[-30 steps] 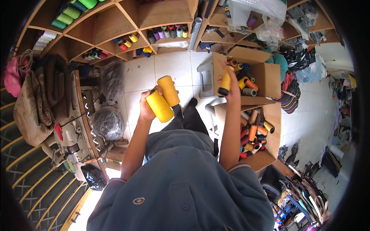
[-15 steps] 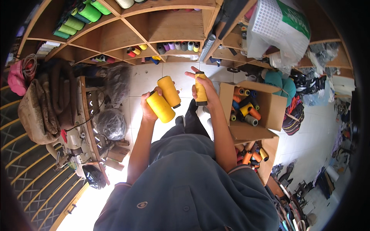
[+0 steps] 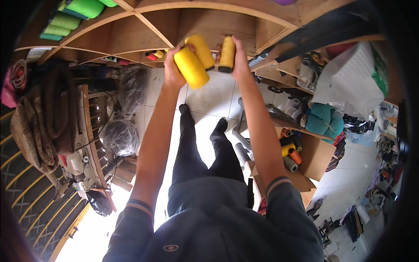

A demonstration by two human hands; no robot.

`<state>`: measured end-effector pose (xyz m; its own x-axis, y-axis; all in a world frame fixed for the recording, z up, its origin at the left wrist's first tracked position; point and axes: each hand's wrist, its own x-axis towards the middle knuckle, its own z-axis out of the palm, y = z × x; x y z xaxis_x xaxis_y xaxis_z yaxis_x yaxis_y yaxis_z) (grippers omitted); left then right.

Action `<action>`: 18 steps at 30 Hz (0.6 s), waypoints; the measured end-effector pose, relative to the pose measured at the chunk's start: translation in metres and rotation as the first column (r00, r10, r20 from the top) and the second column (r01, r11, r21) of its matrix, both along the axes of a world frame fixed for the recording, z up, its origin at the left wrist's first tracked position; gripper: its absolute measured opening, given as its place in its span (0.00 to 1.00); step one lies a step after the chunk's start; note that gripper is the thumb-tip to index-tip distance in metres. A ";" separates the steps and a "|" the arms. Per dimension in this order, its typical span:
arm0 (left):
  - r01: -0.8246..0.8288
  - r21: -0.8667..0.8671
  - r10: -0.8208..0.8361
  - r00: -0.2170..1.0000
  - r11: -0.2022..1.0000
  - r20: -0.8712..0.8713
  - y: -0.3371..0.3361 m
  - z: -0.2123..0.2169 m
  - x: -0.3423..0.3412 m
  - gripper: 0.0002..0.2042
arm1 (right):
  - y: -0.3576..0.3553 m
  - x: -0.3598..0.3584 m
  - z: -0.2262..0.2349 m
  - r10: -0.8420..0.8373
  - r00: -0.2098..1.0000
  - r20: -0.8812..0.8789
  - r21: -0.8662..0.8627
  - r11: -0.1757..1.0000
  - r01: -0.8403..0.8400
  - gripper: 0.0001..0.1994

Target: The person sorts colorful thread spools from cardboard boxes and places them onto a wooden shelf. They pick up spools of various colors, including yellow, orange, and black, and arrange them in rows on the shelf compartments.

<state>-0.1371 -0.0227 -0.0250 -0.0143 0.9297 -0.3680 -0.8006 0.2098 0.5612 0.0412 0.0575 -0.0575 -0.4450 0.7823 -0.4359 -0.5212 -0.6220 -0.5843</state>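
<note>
Gripping two large yellow thread cones (image 3: 191, 67) in left hand (image 3: 173, 72), side by side, both tilted, nearer cone overlapping farther one. Cannot tell exact finger placement behind them. Pinching slimmer yellow thread spool (image 3: 227, 54) in right hand (image 3: 241, 59), nearly upright, black base down. Both hands raised, apart, with a narrow gap between the slim spool and the cones. In line of view with lower cubbies of wooden shelf unit (image 3: 214, 24); can't tell whether touching shelf.

Upper left in shelf: stacked green thread cones (image 3: 85, 8). Below, beside left wrist: small red spool (image 3: 151, 56) next to small yellow one. Right of right forearm: open cardboard box (image 3: 317, 153) with orange spool (image 3: 295, 156), grey spool (image 3: 290, 164) and others inside. Above box: teal bundle (image 3: 322, 120), then white plastic bag (image 3: 345, 81). Far left: brown cloth (image 3: 63, 107) draped near sewing machine (image 3: 80, 170).
</note>
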 end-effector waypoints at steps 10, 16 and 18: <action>0.148 0.068 -0.147 0.989 0.987 -0.028 0.040 -0.077 -0.049 0.20 | 0.157 -0.109 -0.066 -0.414 0.740 0.530 0.703 0.703 -0.110 0.34; 0.134 0.073 -0.135 0.991 0.988 0.013 0.052 -0.088 -0.055 0.20 | 0.201 -0.163 -0.075 -0.703 0.497 0.508 0.861 0.399 -0.317 0.23; 0.118 0.063 -0.118 0.993 0.991 0.006 0.058 -0.085 -0.061 0.19 | 0.200 -0.179 -0.077 -0.705 0.522 0.480 0.877 0.366 -0.312 0.24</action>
